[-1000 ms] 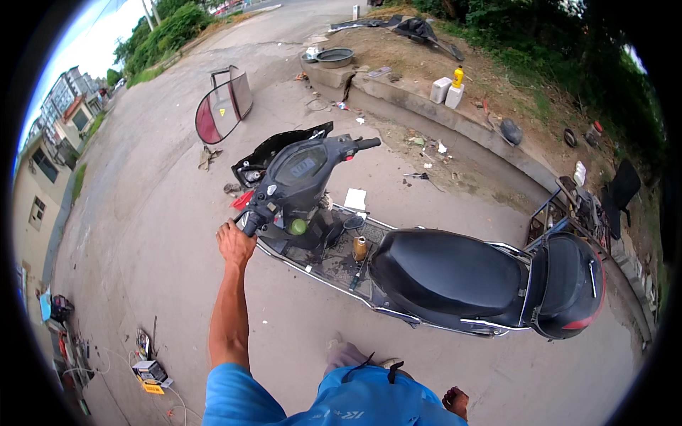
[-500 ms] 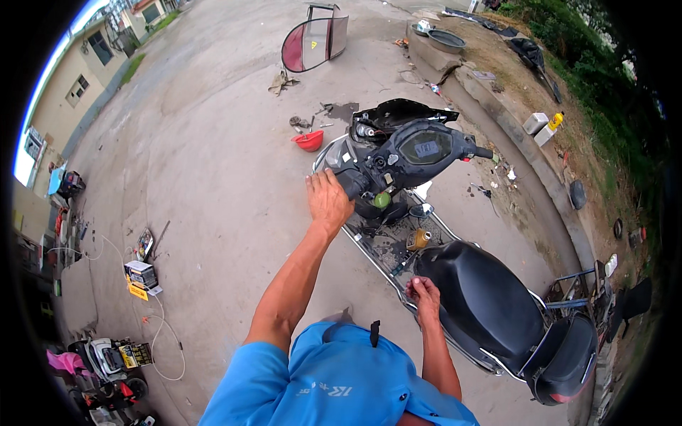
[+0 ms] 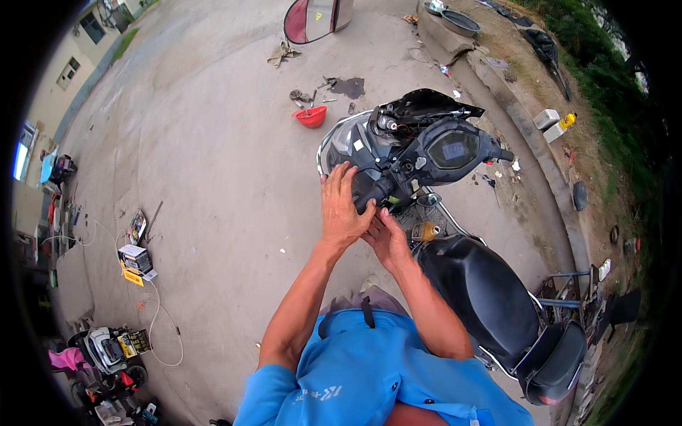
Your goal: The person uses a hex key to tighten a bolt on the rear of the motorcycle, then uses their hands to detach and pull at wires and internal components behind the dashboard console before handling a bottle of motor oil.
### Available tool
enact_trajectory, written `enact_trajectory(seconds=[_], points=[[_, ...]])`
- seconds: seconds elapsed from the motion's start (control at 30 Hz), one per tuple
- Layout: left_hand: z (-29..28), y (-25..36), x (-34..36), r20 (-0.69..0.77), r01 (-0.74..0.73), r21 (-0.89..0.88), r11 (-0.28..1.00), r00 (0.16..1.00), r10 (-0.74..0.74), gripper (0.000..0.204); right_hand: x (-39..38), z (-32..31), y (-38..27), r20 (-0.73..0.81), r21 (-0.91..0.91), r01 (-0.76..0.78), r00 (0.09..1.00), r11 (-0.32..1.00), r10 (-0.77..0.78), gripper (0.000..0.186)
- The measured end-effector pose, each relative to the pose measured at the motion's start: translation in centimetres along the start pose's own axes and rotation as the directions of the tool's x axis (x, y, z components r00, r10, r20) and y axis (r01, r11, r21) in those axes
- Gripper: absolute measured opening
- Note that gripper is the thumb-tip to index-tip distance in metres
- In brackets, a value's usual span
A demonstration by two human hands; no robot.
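A dark electric scooter stands in front of me to the right, its dashboard (image 3: 453,149) facing up and its front panelling partly loose. Over the scooter's left handlebar grip (image 3: 371,190) lies my left hand (image 3: 342,211), its fingers reaching across the grip and the thumb curled round the outer end. My right hand (image 3: 389,240) meets it there from below, thumb up and fingers bent against the grip's end. Those fingertips are partly hidden behind the left hand. Close by are a round mirror (image 3: 429,200) and an amber bottle (image 3: 425,231) in front of the black seat (image 3: 479,287).
A red bowl (image 3: 310,116) with metal parts around it sits beyond the front wheel area. At the left lie a boxed item (image 3: 136,261), a pale hose and another scooter (image 3: 106,351). A concrete kerb (image 3: 529,135) with bottles runs along the right.
My right hand has risen from beside the seat to the left grip, joining my left hand. The handlebar and dashboard appear shifted right in view. My left fingers now point further over the grip.
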State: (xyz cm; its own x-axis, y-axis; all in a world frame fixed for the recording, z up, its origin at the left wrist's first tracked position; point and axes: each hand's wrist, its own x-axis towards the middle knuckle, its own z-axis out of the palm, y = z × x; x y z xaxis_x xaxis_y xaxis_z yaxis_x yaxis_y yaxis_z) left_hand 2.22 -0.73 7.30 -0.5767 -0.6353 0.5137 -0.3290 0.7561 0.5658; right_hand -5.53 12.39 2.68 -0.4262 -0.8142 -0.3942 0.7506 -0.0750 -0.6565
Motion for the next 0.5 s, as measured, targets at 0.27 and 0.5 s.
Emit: enact_trajectory(seconds=[0.27,0.5], points=[[-5.2,-2.9,-2.0,0.059,0.206,-0.200,0.958,0.979,-0.198,0.052,7.0,4.4,1.5,0.201,0.463,-0.015,0.975,0.886,-0.089,0.072],[-6.4,-5.2,1.8,0.178,0.201,-0.252,0.947,0.971,-0.159,0.045,7.9,5.6,1.5,0.179,0.519,0.094,0.960,0.849,-0.216,0.072]])
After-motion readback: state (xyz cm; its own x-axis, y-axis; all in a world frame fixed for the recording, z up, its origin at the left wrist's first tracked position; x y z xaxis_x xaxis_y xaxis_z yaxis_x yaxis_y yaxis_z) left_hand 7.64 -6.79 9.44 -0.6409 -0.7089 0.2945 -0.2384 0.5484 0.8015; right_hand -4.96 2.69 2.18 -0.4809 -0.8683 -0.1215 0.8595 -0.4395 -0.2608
